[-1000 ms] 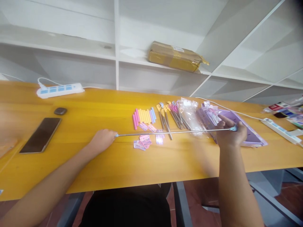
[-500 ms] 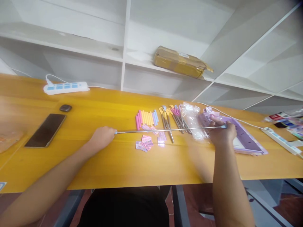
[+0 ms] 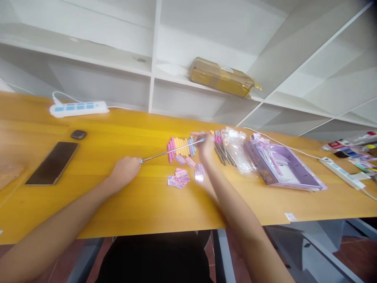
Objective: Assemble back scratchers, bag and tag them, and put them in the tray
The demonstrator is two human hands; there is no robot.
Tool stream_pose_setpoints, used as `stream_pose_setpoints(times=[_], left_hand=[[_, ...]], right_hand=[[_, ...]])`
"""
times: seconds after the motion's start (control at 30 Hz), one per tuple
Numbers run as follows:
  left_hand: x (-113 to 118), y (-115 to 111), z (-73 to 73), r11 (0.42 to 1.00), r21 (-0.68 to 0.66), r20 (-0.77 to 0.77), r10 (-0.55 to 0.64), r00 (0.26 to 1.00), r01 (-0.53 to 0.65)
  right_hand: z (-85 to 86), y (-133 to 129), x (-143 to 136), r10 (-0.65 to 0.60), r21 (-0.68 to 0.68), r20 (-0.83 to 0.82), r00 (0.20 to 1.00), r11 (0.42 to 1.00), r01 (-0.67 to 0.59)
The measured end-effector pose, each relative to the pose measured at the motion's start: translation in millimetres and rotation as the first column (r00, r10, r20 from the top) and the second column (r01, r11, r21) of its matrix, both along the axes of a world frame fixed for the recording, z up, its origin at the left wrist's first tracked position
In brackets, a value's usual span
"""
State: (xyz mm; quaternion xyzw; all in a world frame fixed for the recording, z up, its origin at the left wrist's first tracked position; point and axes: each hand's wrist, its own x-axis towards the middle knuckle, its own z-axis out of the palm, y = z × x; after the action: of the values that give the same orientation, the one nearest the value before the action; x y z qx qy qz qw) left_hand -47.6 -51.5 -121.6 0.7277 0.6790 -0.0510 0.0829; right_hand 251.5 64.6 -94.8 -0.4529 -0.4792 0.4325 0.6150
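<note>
A thin metal telescopic back scratcher (image 3: 165, 153) slants between my two hands above the table. My left hand (image 3: 126, 171) is closed round its left end, where a bit of blue shows. My right hand (image 3: 206, 148), slightly blurred, grips the other end, also with blue at the fingers. Under and behind the rod lies a row of pink, yellow and blue tubes (image 3: 182, 147). Small pink and purple printed cards (image 3: 180, 179) lie in front of it. More back scratchers (image 3: 224, 151) with coloured claw heads are beside my right hand, which partly hides them.
Clear plastic bags (image 3: 237, 147) lie right of the scratchers, then a purple tray (image 3: 297, 184) with packaged items. A phone (image 3: 53, 163), a small dark case (image 3: 78, 135) and a power strip (image 3: 79, 109) are at left. Another power strip (image 3: 341, 173) sits far right. A wrapped parcel (image 3: 222, 76) rests on the shelf.
My right hand has moved left from over the tray to the tubes, and the visible rod between my hands is much shorter. My left hand has stayed nearly in place.
</note>
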Motion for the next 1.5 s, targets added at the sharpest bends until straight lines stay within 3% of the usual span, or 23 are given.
stream_pose_setpoints(times=[0.13, 0.23, 0.33, 0.6, 0.87, 1.2, 1.5], left_hand=[[0, -3, 2.5, 1.000, 0.009, -0.007, 0.016, 1.000, -0.016], [-2, -5, 2.4, 1.000, 0.008, 0.002, 0.001, 1.000, -0.001], [-3, -5, 0.4, 1.000, 0.003, 0.018, -0.005, 1.000, 0.005], [-7, 0, -1.9, 1.000, -0.013, 0.035, -0.018, 0.999, 0.018], [-6, 1, 1.6, 0.999, -0.013, 0.028, -0.039, 0.999, 0.040], [-10, 1, -6.2, 1.000, 0.009, 0.001, -0.022, 1.000, 0.022], [-6, 0, 1.0, 1.000, -0.002, -0.011, -0.004, 1.000, 0.004]], right_hand=[[-37.2, -56, -114, 0.235, 0.050, 0.058, 0.970, 0.970, -0.238], [-57.1, -82, -149, 0.333, -0.010, -0.007, 0.943, 0.943, -0.333], [-63.6, -85, -148, 0.351, -0.031, -0.006, 0.936, 0.936, -0.351], [-59.5, -78, -139, 0.414, -0.054, -0.019, 0.910, 0.908, -0.415], [-62.3, -77, -138, 0.404, -0.058, -0.021, 0.915, 0.913, -0.404], [-58.8, -78, -138, 0.381, -0.067, -0.012, 0.924, 0.922, -0.381], [-50.4, -71, -139, 0.330, -0.162, -0.052, 0.942, 0.928, -0.334]])
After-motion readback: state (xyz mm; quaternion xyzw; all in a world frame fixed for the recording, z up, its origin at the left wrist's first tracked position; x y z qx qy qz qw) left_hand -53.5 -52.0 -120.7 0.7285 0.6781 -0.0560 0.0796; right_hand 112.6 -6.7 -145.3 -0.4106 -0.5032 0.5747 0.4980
